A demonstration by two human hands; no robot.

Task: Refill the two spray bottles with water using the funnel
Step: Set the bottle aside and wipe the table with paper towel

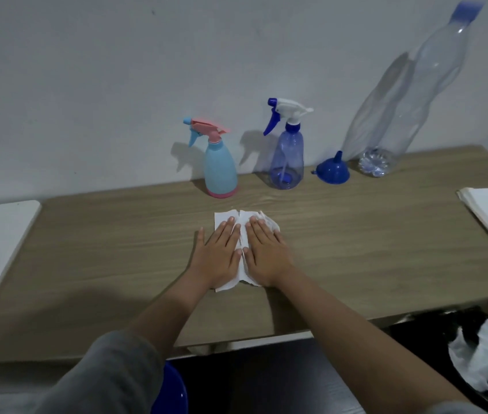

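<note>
Your left hand (219, 258) and right hand (266, 256) lie flat, side by side, on a white paper towel (243, 218) on the wood-grain table (117, 249). Along the wall stand a light-blue and pink spray bottle (220, 168), a translucent blue spray bottle (287, 158), an inverted blue plastic funnel (333, 170) and a tall clear plastic water bottle (410, 109).

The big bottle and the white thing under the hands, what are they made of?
The big bottle looks like thin clear plastic: you see the wall through it. The white sheet under both hands looks like soft tissue paper, matte, wrinkled, torn at the edges.
</note>
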